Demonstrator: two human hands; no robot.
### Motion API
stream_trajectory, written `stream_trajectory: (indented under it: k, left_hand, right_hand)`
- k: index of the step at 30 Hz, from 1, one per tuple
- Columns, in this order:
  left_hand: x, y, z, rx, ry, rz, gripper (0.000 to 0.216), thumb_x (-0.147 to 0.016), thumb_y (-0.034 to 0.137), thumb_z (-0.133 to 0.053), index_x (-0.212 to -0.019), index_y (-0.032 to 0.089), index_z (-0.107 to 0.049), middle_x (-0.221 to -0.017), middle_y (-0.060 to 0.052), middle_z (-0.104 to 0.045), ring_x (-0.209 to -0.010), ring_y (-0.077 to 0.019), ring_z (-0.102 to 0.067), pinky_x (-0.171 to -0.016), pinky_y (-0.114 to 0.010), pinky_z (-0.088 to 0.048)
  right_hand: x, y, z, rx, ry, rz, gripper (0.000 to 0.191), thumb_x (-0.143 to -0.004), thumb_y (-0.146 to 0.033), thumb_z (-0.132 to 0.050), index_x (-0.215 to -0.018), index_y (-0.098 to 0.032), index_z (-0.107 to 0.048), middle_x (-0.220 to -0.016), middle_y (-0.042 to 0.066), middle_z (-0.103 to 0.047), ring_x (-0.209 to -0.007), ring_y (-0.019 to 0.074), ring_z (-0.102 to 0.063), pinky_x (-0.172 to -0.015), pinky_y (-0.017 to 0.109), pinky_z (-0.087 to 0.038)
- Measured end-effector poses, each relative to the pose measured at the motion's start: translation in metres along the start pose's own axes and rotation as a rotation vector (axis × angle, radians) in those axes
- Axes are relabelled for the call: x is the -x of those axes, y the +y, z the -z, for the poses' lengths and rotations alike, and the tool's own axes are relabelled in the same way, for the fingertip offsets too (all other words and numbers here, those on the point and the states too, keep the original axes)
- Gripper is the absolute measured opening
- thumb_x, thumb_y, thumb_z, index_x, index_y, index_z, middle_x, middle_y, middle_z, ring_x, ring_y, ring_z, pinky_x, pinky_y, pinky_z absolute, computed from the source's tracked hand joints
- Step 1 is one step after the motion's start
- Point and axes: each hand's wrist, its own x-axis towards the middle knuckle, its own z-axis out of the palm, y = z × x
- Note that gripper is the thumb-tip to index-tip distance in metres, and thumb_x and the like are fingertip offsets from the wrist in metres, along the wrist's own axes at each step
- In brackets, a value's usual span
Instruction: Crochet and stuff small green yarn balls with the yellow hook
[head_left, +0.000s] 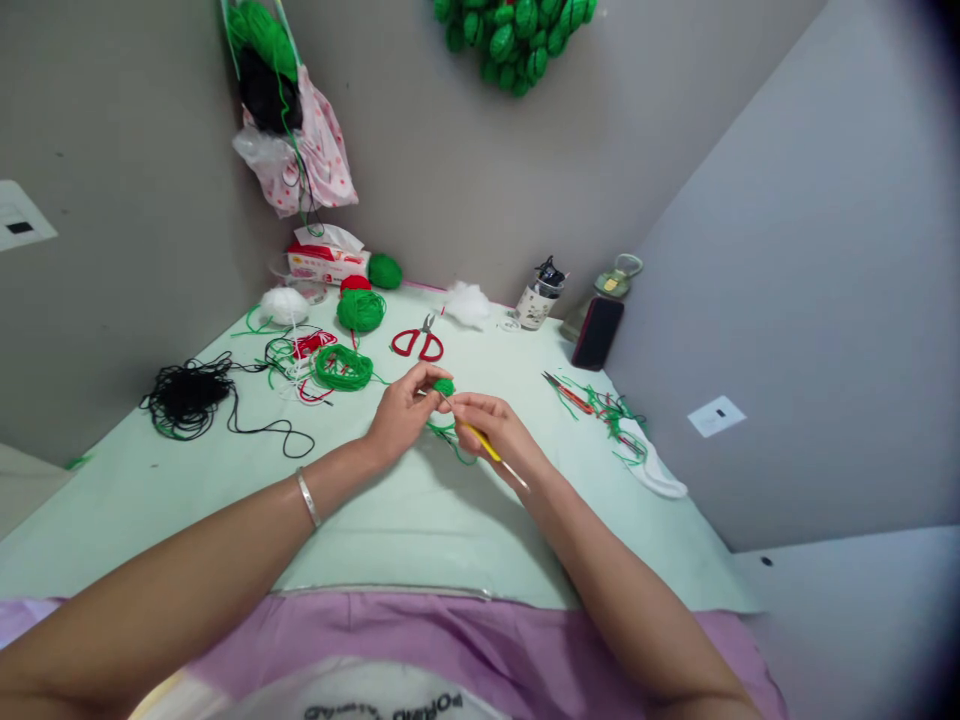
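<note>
Near the middle of the table, my left hand pinches a small green crochet piece between thumb and fingers. My right hand grips a crochet hook with a yellow handle, its metal shaft end sticking out toward my wrist. The hook's tip meets the green piece, though my fingers partly hide the contact. Green yarn hangs in loops below both hands. Just beyond my left hand lie red-handled scissors. A loose coil of green yarn rests to the left.
Black yarn lies tangled at left. Green and white yarn balls sit near a tissue box. White stuffing, a decorated cup and a phone stand along the back. Yarn scraps lie right.
</note>
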Motion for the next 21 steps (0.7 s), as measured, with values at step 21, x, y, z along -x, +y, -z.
stream_trajectory:
  k: [21]
  left_hand:
    - [-0.001,-0.003,-0.002,0.093,-0.018,0.082,0.026,-0.082,0.03,-0.067,-0.105,0.02,-0.062,-0.087,0.0,-0.067,-0.076,-0.0161,-0.064,-0.077,-0.032,-0.053]
  right_hand:
    - [-0.005,0.001,0.008,-0.061,0.047,0.002,0.024,-0.08,-0.038,-0.072,-0.088,-0.016,-0.072,-0.041,-0.009,-0.046,-0.04,0.0061,-0.028,-0.045,0.024,-0.017]
